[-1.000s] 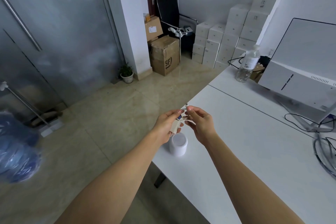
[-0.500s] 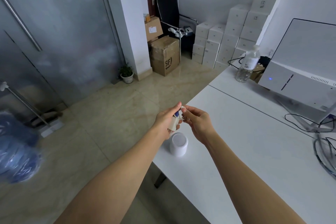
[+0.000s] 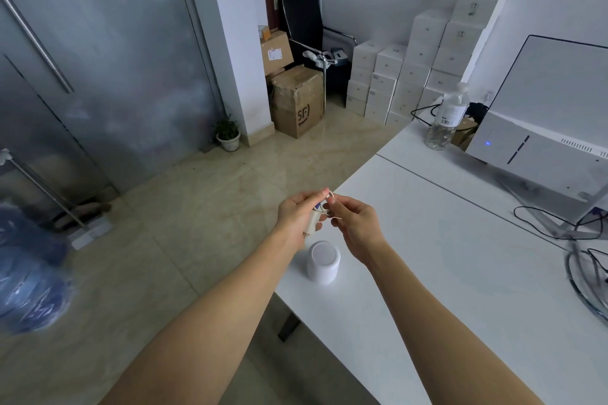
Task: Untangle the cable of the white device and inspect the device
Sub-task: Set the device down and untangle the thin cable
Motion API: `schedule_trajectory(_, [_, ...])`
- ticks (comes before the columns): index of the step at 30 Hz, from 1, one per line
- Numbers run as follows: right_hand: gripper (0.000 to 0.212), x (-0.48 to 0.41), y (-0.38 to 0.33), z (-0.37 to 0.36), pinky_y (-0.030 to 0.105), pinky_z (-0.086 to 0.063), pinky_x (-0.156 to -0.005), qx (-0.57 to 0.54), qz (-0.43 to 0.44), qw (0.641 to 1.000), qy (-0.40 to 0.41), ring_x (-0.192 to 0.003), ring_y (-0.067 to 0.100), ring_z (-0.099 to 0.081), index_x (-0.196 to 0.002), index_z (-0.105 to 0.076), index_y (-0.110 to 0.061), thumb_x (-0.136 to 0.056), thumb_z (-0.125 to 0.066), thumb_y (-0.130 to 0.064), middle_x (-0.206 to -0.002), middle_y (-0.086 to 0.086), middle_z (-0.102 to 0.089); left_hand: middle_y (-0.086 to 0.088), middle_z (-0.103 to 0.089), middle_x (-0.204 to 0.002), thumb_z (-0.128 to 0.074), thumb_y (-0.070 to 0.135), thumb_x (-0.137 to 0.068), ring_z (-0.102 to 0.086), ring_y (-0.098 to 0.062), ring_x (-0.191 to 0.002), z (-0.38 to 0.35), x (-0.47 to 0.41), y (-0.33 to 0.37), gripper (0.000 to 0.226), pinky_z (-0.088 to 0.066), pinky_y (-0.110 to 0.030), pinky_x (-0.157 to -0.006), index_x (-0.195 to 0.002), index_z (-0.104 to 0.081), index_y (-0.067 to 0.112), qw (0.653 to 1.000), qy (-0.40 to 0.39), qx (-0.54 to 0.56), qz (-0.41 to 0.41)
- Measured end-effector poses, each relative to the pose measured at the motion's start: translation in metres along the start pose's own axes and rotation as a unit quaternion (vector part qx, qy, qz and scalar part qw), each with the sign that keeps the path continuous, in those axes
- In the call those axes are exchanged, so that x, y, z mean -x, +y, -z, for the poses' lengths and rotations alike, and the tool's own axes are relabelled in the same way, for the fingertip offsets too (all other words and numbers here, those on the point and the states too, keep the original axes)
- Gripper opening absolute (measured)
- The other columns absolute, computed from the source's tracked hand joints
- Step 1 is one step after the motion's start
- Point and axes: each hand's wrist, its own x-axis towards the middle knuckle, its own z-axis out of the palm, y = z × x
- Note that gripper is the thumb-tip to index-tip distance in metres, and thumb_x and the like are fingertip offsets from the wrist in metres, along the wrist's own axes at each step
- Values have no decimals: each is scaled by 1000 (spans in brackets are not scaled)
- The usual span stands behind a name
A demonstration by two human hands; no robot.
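Note:
A white cylindrical device (image 3: 323, 260) stands upright near the left edge of the white table (image 3: 460, 266). Just above and beyond it, my left hand (image 3: 297, 215) grips a small white adapter block (image 3: 312, 223) with a blue part at its top. My right hand (image 3: 353, 223) pinches a thin white cable loop (image 3: 330, 200) at the fingertips, close against the left hand's fingers. Both hands are held in the air over the table's corner. Where the cable runs from there is hidden by the fingers.
A water bottle (image 3: 449, 118) and a large white machine (image 3: 552, 128) with a blue light stand at the table's far right, with black cables (image 3: 559, 227) beside them. On the floor are cardboard boxes (image 3: 297, 102), stacked white boxes (image 3: 414, 66), a potted plant (image 3: 227, 135) and a blue water jug (image 3: 29, 276).
My hands have shifted slightly with the adapter; the right fingers now pinch a cable loop at the left fingertips. The device has not moved.

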Motion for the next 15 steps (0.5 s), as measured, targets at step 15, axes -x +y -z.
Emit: schedule_trajectory(15, [16,1,-5,-3,20,-49,-67,-151,-48,987,26,-58,8,-61,-93,-70,-10,-86,-60,0,-64,-6,-71,1,-61,-58,-71,28,-80,-53,-13,-45,4,4,-3,14,-42,-21,-44,-83,-72,14,999,-3,51,-19])
